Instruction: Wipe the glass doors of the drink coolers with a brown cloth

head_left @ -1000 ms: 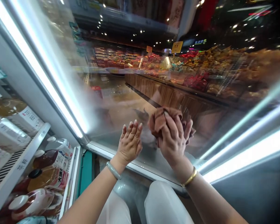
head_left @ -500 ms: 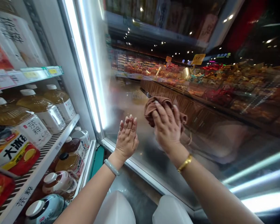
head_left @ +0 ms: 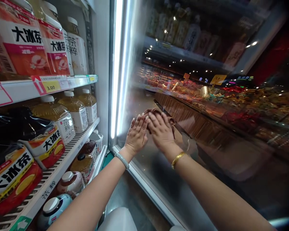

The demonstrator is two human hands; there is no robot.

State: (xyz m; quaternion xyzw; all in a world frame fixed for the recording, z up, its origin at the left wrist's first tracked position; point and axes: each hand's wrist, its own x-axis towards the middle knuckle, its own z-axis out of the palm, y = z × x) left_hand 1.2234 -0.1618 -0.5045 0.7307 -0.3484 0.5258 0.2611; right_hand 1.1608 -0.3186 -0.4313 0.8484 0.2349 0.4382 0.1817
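My right hand (head_left: 162, 131) presses a brown cloth (head_left: 152, 113) flat against the inside of the open glass cooler door (head_left: 207, 106). Its fingers lie over the cloth and hide most of it. My left hand (head_left: 136, 134) rests flat on the glass just to the left, fingers stretched and together, touching the right hand's side. It holds nothing. A pale bangle sits on my left wrist and a gold one on my right.
Cooler shelves (head_left: 62, 163) at the left hold tea bottles (head_left: 73, 110) and red-labelled jugs (head_left: 21, 41), with price tags (head_left: 51, 85) on the shelf edge. A lit strip (head_left: 115, 67) runs up the door frame. Store aisles and snack bins show through the glass.
My view has swung left and up toward the shelves. My right hand has slid the cloth left and upward on the glass until it meets my left hand, which stayed flat.
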